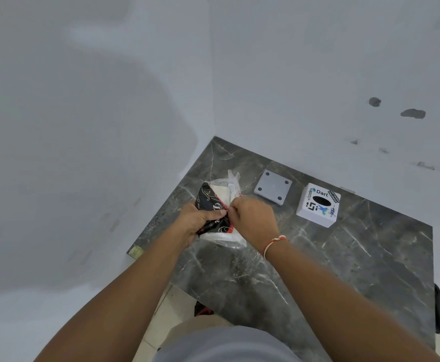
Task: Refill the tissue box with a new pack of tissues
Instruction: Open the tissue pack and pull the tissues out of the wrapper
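Note:
A tissue pack [220, 197] in clear plastic with a black and red printed band lies at the far left of the dark marble table [344, 252]. My left hand [198, 222] grips the pack's left side, thumb across the black band. My right hand [254, 218] pinches the wrapper's edge at the pack's right side, fingers closed on the plastic. A white cube tissue box [318, 205] with stickers and an oval top hole stands to the right, apart from both hands. Its grey square bottom panel [273, 186] lies flat between pack and box.
White walls meet in a corner just behind the table. The table's left edge runs close to my left forearm. A dark object [439, 309] sits past the table's right edge. Pale floor tiles [172, 309] show below.

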